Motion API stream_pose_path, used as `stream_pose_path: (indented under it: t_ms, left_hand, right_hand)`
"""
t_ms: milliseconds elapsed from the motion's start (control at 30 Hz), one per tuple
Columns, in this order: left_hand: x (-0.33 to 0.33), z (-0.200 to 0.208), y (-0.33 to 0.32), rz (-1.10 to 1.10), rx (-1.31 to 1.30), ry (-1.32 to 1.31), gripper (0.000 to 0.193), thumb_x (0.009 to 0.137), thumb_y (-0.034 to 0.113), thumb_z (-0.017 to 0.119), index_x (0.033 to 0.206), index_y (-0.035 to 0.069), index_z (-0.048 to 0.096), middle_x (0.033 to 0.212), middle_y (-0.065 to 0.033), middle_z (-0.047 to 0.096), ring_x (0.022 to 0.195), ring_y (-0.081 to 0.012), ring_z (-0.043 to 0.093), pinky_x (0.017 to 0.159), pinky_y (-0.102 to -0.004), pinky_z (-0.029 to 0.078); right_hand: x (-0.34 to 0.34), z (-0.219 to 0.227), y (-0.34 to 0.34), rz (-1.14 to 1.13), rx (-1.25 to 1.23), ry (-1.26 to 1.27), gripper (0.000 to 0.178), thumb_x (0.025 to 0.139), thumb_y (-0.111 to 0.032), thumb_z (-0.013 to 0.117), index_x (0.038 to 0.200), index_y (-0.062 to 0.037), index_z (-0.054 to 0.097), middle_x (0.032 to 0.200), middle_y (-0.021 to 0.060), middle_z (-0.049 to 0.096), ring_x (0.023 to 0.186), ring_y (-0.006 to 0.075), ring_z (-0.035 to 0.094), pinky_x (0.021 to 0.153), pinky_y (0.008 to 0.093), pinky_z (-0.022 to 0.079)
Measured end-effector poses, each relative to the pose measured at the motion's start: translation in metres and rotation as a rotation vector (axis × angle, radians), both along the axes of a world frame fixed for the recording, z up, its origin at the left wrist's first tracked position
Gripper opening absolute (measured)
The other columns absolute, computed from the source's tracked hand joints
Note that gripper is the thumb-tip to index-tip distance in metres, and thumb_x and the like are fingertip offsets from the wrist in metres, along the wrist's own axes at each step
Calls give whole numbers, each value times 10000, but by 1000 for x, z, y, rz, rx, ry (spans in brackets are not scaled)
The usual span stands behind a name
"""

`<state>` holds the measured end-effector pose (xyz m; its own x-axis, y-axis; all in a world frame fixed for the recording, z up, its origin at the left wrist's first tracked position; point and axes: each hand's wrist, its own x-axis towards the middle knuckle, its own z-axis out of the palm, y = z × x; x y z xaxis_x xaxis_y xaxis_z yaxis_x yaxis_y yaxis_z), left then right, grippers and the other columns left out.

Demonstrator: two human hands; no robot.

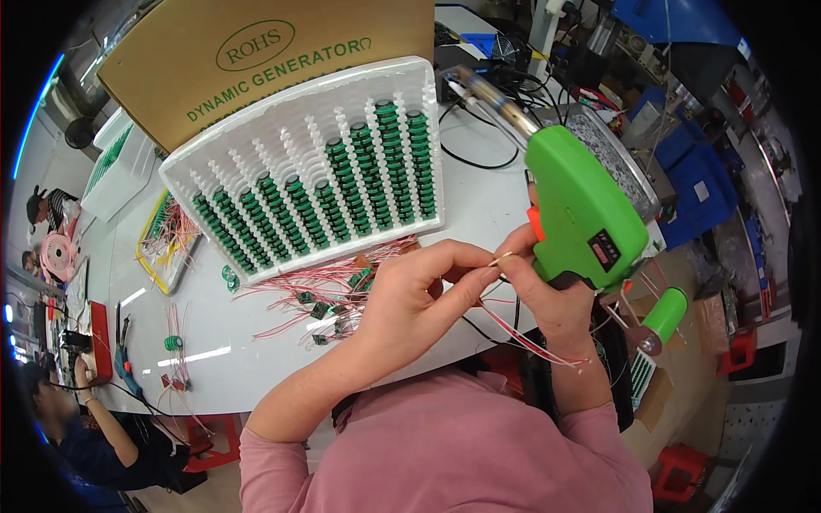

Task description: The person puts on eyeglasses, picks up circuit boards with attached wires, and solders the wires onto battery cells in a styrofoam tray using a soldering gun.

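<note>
My left hand (pixel 419 295) is closed, its thumb and forefinger pinching the thin end of a wire. My right hand (pixel 560 312) meets it there, thumb tip against the same spot, while its other fingers curl round a green soldering gun (pixel 590 205). The gun has an orange-red trigger and a metal tip aimed up and to the left, away from the wires. Red and white wires (pixel 520 335) trail from between the hands over my right wrist. What joins them at the pinch is too small to make out.
Behind the hands, a white foam tray (pixel 295 104) of green ring-shaped coils leans against a cardboard box (pixel 282 43). Wired small circuit boards (pixel 321 309) lie before it. A yellow-rimmed tray (pixel 162 269) stands left, a metal tray (pixel 590 145) right. A co-worker (pixel 94 436) sits at lower left.
</note>
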<state>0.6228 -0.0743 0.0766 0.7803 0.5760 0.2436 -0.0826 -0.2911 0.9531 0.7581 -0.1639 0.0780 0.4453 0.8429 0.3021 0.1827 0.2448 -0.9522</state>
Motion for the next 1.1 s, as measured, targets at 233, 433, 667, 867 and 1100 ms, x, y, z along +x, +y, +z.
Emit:
stream_pose_path:
  t_ms: [233,433,667,867,1100]
  left_hand:
    - [-9,5,20,-177,-503,-156,169,868,124,536,944,-26,553,804,-55,604,664,-65,546,591,-193,461]
    - [-7,1,57,-267,-687,-133,164,876,143,529,951,-2,546,842,-80,615,732,-91,579,632,-213,487]
    - [-4,-12,113,-115,-528,-116,113,865,110,534,916,10,551,796,-35,595,748,-69,569,623,-196,458]
    - [-17,-24,187,309,-516,-102,109,864,98,522,924,7,529,735,-44,601,692,-68,565,631,-202,447]
    - [-4,-48,230,472,-577,-142,106,857,107,533,892,7,527,695,-43,606,649,-61,557,576,-180,423]
  right_hand:
    - [-8,-2,24,-96,109,7,620,713,14,595,1258,53,301,699,50,530,580,84,479,512,192,388]
    - [-2,-10,55,-58,139,-30,632,696,4,591,1256,51,301,671,53,519,555,86,465,506,187,370]
    - [38,-39,88,14,172,-125,517,760,-76,540,1226,17,338,566,2,475,458,72,394,458,206,325]
    - [107,-56,81,170,0,-390,361,661,-174,697,901,4,496,694,65,507,671,184,547,648,289,466]
    - [85,-60,160,47,210,-697,245,730,-246,619,738,-54,467,695,51,523,558,190,494,503,303,388]
